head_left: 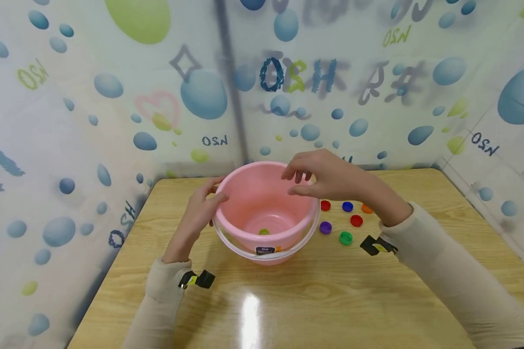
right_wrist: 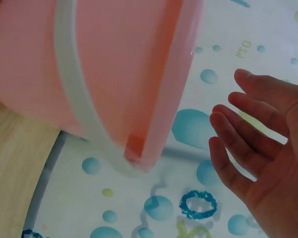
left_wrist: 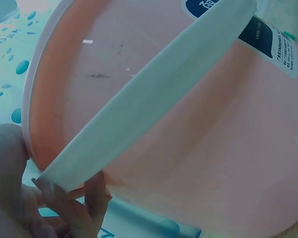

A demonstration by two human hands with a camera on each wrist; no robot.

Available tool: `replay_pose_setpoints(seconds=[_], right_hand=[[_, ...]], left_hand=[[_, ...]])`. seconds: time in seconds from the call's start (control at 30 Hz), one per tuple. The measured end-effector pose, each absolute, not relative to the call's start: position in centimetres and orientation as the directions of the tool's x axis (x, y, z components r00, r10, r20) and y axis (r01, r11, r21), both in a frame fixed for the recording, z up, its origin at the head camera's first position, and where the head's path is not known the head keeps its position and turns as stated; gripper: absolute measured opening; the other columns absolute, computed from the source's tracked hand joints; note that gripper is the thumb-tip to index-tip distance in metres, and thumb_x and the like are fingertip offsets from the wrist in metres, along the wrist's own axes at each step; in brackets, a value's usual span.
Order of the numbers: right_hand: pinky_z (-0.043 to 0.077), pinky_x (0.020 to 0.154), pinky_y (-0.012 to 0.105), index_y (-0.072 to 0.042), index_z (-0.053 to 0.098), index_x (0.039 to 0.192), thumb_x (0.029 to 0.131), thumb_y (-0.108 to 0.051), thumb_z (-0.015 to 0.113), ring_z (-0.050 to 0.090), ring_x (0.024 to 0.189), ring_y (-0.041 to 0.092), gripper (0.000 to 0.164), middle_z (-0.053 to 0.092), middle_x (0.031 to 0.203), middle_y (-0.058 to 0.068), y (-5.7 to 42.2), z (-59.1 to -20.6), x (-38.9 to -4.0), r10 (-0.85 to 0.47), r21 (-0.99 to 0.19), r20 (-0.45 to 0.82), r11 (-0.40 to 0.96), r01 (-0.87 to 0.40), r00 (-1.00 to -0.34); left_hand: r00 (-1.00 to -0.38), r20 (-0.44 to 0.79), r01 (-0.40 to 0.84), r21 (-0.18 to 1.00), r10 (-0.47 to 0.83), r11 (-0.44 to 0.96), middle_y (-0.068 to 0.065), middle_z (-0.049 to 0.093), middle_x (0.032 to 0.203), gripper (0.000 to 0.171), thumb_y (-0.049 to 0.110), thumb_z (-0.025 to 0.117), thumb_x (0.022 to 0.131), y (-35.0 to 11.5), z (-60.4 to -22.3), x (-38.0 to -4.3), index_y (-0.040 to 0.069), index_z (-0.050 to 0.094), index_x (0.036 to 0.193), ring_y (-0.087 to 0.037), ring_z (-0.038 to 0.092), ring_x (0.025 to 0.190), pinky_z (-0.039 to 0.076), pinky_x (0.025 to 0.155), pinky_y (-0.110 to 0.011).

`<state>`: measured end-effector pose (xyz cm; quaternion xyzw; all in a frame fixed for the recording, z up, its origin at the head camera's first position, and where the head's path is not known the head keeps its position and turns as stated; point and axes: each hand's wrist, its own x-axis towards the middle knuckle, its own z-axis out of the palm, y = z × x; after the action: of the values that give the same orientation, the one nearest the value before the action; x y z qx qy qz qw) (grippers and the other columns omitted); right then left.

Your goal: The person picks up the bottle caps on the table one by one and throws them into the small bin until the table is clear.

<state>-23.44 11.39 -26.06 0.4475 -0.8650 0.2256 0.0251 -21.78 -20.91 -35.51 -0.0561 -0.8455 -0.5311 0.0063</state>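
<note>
A pink bucket (head_left: pixel 266 213) with a white handle (left_wrist: pixel 154 94) stands on the table in the head view. My left hand (head_left: pixel 201 206) holds its left rim, thumb over the edge and fingers outside. In the left wrist view, those fingers reach under the handle's end. One small yellow-green cap (head_left: pixel 264 231) lies on the bucket's floor. Over the right rim hovers my right hand (head_left: pixel 320 172), fingers apart and loosely bent. The right wrist view shows that hand (right_wrist: pixel 265 144) holding nothing, with a gap between its fingertips and the bucket.
Right of the bucket, several small caps lie on the wooden table (head_left: pixel 305 300): a green cap (head_left: pixel 346 238), a purple cap (head_left: pixel 325 228), a blue cap (head_left: pixel 347 207), red ones, and an orange cap (head_left: pixel 367 209) partly behind my right forearm. A patterned curtain (head_left: pixel 262 121) hangs behind the table.
</note>
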Motion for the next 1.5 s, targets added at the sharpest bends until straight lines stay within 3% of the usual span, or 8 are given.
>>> replay_pose_setpoints(seconds=[0.37, 0.63, 0.8, 1.17, 1.5], right_hand=[[0.058, 0.073, 0.028, -0.016, 0.075, 0.114, 0.092, -0.018, 0.077, 0.066, 0.089, 0.005, 0.022, 0.073, 0.103, -0.007, 16.9, -29.2, -21.0, -0.695, -0.354, 0.377, 0.503, -0.789, -0.612], [0.059, 0.072, 0.022, -0.017, 0.074, 0.111, 0.087, -0.009, 0.081, 0.065, 0.086, -0.001, 0.026, 0.074, 0.103, -0.010, 20.1, -32.5, -19.7, -0.618, -0.413, 0.424, 0.519, -0.749, -0.662], [0.059, 0.071, 0.022, -0.020, 0.074, 0.108, 0.090, -0.011, 0.078, 0.065, 0.082, -0.002, 0.021, 0.073, 0.098, -0.013, 21.3, -34.5, -19.2, -0.578, -0.452, 0.405, 0.547, -0.704, -0.709], [0.060, 0.070, 0.027, -0.018, 0.075, 0.103, 0.087, -0.004, 0.079, 0.064, 0.080, -0.003, 0.022, 0.073, 0.093, -0.013, 22.7, -37.3, -19.5, -0.539, -0.444, 0.448, 0.558, -0.701, -0.713], [0.061, 0.072, 0.028, -0.017, 0.076, 0.102, 0.090, -0.009, 0.078, 0.065, 0.081, 0.000, 0.014, 0.074, 0.095, -0.008, 23.3, -38.6, -20.1, -0.496, -0.491, 0.360, 0.620, -0.612, -0.790]], left_hand=[[-0.993, 0.084, 0.114, 0.887, 0.086, 0.448, -0.015, 0.059, 0.123, 0.052, 0.028, 0.058, 0.098, -20.9, -35.6, -21.7, 0.021, 0.054, 0.149, -0.014, 0.053, 0.051, 0.044, 0.042, -0.027], [-0.992, 0.088, 0.121, 0.890, 0.093, 0.440, -0.018, 0.059, 0.124, 0.052, 0.025, 0.059, 0.098, -20.9, -35.7, -21.9, 0.018, 0.054, 0.148, -0.012, 0.053, 0.050, 0.044, 0.041, -0.028], [-0.992, 0.085, 0.116, 0.890, 0.090, 0.442, -0.018, 0.060, 0.125, 0.051, 0.024, 0.059, 0.098, -20.9, -35.8, -21.9, 0.019, 0.054, 0.148, -0.012, 0.052, 0.050, 0.043, 0.041, -0.027], [-0.993, 0.082, 0.113, 0.886, 0.088, 0.450, -0.017, 0.060, 0.125, 0.049, 0.026, 0.058, 0.098, -21.0, -35.7, -21.7, 0.021, 0.055, 0.147, -0.013, 0.052, 0.050, 0.045, 0.042, -0.030], [-0.993, 0.080, 0.112, 0.885, 0.091, 0.452, -0.018, 0.058, 0.124, 0.048, 0.025, 0.058, 0.099, -20.9, -35.7, -21.7, 0.019, 0.055, 0.147, -0.013, 0.053, 0.052, 0.045, 0.043, -0.029]])
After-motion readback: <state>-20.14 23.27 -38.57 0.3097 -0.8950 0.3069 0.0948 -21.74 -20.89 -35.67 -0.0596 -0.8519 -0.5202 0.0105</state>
